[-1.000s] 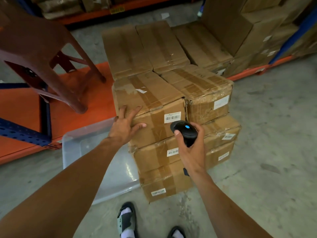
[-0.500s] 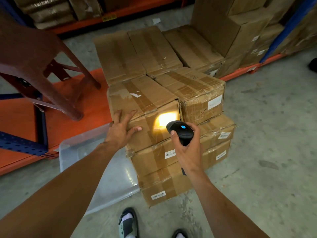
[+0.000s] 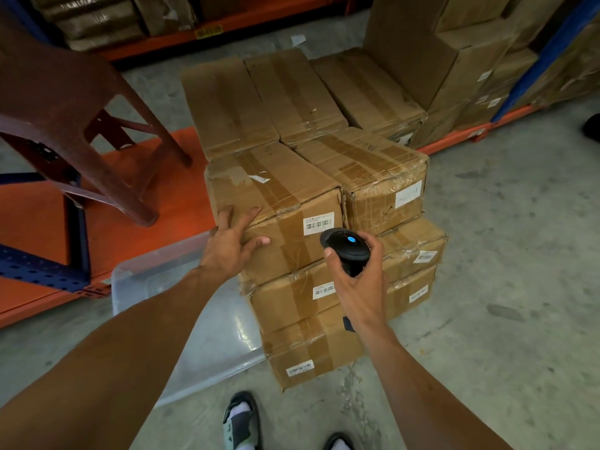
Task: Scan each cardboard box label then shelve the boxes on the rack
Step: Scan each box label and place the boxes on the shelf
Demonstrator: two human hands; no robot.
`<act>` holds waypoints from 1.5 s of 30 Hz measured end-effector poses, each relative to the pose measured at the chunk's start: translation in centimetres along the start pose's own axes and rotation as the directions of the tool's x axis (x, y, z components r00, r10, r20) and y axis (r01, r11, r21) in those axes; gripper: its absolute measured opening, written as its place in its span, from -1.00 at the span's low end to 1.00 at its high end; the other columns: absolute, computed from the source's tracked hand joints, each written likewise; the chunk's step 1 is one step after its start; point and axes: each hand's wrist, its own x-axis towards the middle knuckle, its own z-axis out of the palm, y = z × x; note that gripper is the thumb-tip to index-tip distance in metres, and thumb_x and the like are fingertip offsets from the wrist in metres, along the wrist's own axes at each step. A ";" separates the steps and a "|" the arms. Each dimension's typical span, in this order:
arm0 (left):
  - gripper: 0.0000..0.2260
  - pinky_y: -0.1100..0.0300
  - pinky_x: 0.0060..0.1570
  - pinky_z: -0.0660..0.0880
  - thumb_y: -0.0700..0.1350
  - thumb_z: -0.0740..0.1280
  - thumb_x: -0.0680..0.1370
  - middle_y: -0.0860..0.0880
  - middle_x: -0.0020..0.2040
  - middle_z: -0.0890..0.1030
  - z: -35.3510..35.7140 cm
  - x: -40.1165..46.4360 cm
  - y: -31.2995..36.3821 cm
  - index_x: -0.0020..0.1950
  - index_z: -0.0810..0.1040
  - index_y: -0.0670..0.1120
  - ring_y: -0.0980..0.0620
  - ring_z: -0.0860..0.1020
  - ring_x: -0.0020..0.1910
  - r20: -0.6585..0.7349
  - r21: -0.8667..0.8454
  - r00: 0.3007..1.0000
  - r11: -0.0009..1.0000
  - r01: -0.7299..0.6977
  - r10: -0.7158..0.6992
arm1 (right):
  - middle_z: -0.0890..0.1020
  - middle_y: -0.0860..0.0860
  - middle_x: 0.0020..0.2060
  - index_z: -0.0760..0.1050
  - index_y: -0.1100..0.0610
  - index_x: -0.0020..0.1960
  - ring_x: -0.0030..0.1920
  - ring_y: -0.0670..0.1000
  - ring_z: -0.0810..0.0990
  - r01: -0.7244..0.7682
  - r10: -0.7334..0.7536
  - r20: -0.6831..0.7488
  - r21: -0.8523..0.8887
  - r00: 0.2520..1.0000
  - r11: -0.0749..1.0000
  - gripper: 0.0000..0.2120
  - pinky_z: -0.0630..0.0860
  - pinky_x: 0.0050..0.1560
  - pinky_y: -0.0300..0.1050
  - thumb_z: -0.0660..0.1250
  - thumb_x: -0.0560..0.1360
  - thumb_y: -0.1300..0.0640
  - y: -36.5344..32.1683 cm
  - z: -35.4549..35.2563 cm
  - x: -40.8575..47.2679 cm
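Note:
Taped cardboard boxes stand stacked on the concrete floor in front of me. The top left box (image 3: 279,196) carries a white barcode label (image 3: 318,221) on its near face. My left hand (image 3: 232,241) rests flat on that box's near left corner, fingers spread. My right hand (image 3: 357,284) grips a black handheld scanner (image 3: 345,250) with a blue button, its head just below and right of the label. The top right box (image 3: 367,170) has its own label (image 3: 408,193). Lower boxes (image 3: 292,300) also show labels.
An orange and blue rack shelf (image 3: 35,228) lies low at left, with a brown plastic stool (image 3: 65,102) on it. A clear plastic lid (image 3: 201,323) lies on the floor beside the stack. More boxes (image 3: 454,60) fill the rack at back right. My sandalled feet (image 3: 240,423) are below.
The scanner's bright light lit the top left box's label half a second ago and is off now. Both hands stay in nearly the same place.

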 end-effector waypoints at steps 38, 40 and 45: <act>-0.41 0.27 0.47 0.04 -0.22 0.52 0.44 0.07 0.59 0.22 -8.3 -2.7 -14.1 0.43 0.49 0.07 0.20 0.11 0.53 0.055 -0.364 0.994 0.929 -0.066 0.092 | 0.61 0.22 0.29 0.14 0.08 0.59 0.30 0.28 0.58 -0.033 0.303 0.091 -0.924 0.949 0.380 -0.31 0.53 0.24 0.14 0.41 0.59 -0.01 1.0 9.9 8.1; -0.42 0.27 0.48 0.04 -0.20 0.53 0.43 0.07 0.59 0.22 -8.1 -2.7 -14.4 0.41 0.50 0.11 0.21 0.11 0.54 0.046 -0.370 0.994 0.926 -0.072 0.096 | 0.53 0.23 0.38 0.12 0.09 0.63 0.39 0.28 0.49 -0.049 0.218 0.062 -0.883 0.974 0.466 -0.27 0.44 0.38 0.18 0.38 0.60 -0.10 0.5 9.7 7.1; -0.39 0.13 0.56 0.03 -0.14 0.56 0.41 0.08 0.60 0.19 -8.0 -2.9 -14.5 0.40 0.48 0.21 0.13 0.09 0.58 0.070 -0.411 0.995 0.911 -0.037 0.072 | 0.41 0.02 0.50 0.20 -0.16 0.62 0.41 0.03 0.40 0.023 -0.034 -0.021 -0.417 0.999 0.909 -0.28 0.36 0.36 0.06 0.23 0.53 -0.35 -2.1 11.9 2.6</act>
